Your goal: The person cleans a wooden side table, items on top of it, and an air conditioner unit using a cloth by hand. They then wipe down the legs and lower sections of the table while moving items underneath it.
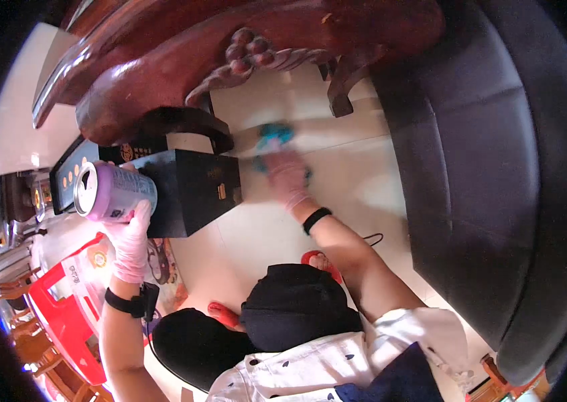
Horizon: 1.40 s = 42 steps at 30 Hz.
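My left hand [129, 231], in a thin translucent glove, grips a purple and blue drink can [117, 193]; the can is tilted on its side with its opened top facing left. Also gloved, my right hand [287, 177] reaches down to the pale tiled floor [337, 167] and presses on a teal cloth [275, 136]. Parts of the cloth show beyond the fingers and beside the palm. That hand is slightly blurred. A black box [196, 187] stands between my two hands, just right of the can.
Carved dark red wooden furniture [156, 80] spans the top, with a short leg [340, 97] on the floor. A dark leather sofa [478, 154] fills the right side. At lower left is a red plastic stool [62, 328]. My red shoes [224, 313] rest on the floor.
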Motion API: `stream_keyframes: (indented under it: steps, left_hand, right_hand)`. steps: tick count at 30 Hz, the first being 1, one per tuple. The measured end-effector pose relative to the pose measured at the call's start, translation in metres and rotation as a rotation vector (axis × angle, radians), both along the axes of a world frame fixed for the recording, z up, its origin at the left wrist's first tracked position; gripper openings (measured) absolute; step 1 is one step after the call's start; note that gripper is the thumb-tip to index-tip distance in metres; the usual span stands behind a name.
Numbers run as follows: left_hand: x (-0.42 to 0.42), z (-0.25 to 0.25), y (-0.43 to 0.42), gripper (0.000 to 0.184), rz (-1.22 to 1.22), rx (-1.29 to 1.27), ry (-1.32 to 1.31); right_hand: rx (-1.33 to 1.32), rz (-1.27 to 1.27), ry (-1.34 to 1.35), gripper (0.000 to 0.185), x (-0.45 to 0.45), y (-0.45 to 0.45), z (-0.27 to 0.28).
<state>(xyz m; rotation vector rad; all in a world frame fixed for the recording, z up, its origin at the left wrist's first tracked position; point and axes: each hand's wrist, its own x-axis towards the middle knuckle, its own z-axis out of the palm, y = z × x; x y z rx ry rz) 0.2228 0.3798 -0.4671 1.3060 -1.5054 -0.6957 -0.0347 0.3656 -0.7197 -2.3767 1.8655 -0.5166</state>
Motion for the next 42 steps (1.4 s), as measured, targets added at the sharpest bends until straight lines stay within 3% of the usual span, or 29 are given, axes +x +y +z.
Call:
stream_keyframes:
  steps: [1, 2, 4, 5, 6, 7, 8, 10, 12, 13, 14, 16, 17, 18, 20, 22, 25, 30, 33, 34, 38, 40, 42]
  left_hand:
    - [0.0, 0.001, -0.002, 0.08, -0.012, -0.008, 0.018]
    - [-0.001, 0.0, -0.002, 0.078, 0.005, -0.009, 0.003]
    - [0.004, 0.004, 0.0, 0.075, 0.003, 0.055, -0.082]
    - [-0.001, 0.007, 0.002, 0.074, 0.003, 0.07, -0.083]
    - [-0.005, 0.01, 0.004, 0.073, -0.003, 0.079, -0.066]
    - [-0.01, 0.014, 0.004, 0.079, 0.033, 0.111, -0.054]
    - [-0.014, 0.017, 0.004, 0.086, 0.068, 0.142, -0.041]
    - [-0.013, 0.02, 0.006, 0.084, 0.085, 0.189, -0.051]
    - [-0.018, 0.022, 0.007, 0.083, 0.112, 0.189, -0.038]
    - [-0.025, 0.024, 0.007, 0.071, 0.091, 0.181, -0.078]
    - [-0.026, 0.026, 0.008, 0.059, 0.074, 0.171, -0.117]
    - [-0.013, 0.025, 0.01, 0.065, 0.126, 0.264, -0.158]
    - [-0.019, 0.028, 0.008, 0.066, 0.121, 0.244, -0.11]
    - [-0.027, 0.031, 0.006, 0.067, 0.117, 0.223, -0.064]
    - [-0.036, 0.041, 0.001, 0.069, 0.041, 0.235, 0.0]
    - [-0.025, 0.037, 0.002, 0.076, 0.088, 0.281, -0.11]
    - [-0.022, 0.029, 0.007, 0.084, 0.109, 0.255, -0.007]
    - [-0.025, 0.029, 0.009, 0.074, 0.204, 0.264, -0.074]
    - [-0.033, 0.037, 0.009, 0.088, 0.181, 0.386, 0.069]
    - [-0.015, 0.021, 0.011, 0.092, 0.115, 0.268, 0.032]
    - [-0.015, 0.02, 0.007, 0.093, 0.11, 0.219, -0.029]
    - [-0.013, 0.019, 0.002, 0.091, 0.018, 0.176, -0.029]
    - [-0.026, 0.025, -0.001, 0.094, 0.095, 0.173, 0.04]
  right_hand:
    - [-0.144, 0.152, -0.143, 0.041, 0.02, 0.003, 0.006]
    - [-0.145, 0.13, -0.159, 0.041, 0.023, 0.0, 0.007]
    - [0.225, 0.087, -0.593, 0.031, 0.026, 0.0, 0.014]
    - [0.033, -0.128, -0.699, 0.024, 0.018, -0.013, 0.022]
    - [0.134, -0.268, -0.726, 0.021, -0.002, -0.032, 0.042]
    - [-0.08, -0.287, -0.826, 0.019, -0.02, -0.05, 0.039]
    - [-0.172, -0.361, -0.747, 0.023, -0.04, -0.065, 0.047]
    - [-0.104, -0.409, -0.66, 0.03, -0.06, -0.075, 0.045]
    - [-0.319, -0.394, 0.025, 0.03, -0.055, -0.083, -0.001]
    - [-0.149, -0.433, 0.087, 0.038, -0.046, -0.095, -0.023]
    - [-0.167, -0.436, 0.076, 0.038, -0.045, -0.115, -0.021]
    - [0.486, -0.372, 0.156, 0.046, -0.038, -0.172, -0.016]
    - [0.305, -0.606, 0.204, 0.043, -0.015, -0.205, -0.03]
    - [0.329, -0.598, 0.146, 0.042, -0.014, -0.22, -0.029]
    - [0.386, -0.528, 0.067, 0.039, -0.012, -0.212, -0.026]
    - [0.392, -0.49, 0.05, 0.036, -0.005, -0.18, -0.035]
    - [0.382, -0.445, 0.04, 0.032, 0.006, -0.154, -0.036]
    - [0.472, -0.317, -0.082, 0.026, -0.02, -0.159, -0.036]
    - [0.506, -0.118, -0.182, 0.023, -0.049, -0.155, -0.014]
    - [0.506, -0.017, -0.211, 0.022, -0.049, -0.153, -0.008]
    - [0.574, 0.398, -0.283, 0.02, -0.043, -0.101, 0.027]
    - [0.733, 0.581, -0.269, 0.02, -0.048, -0.078, 0.041]
    - [0.973, 0.683, -0.342, 0.02, -0.065, -0.068, 0.056]
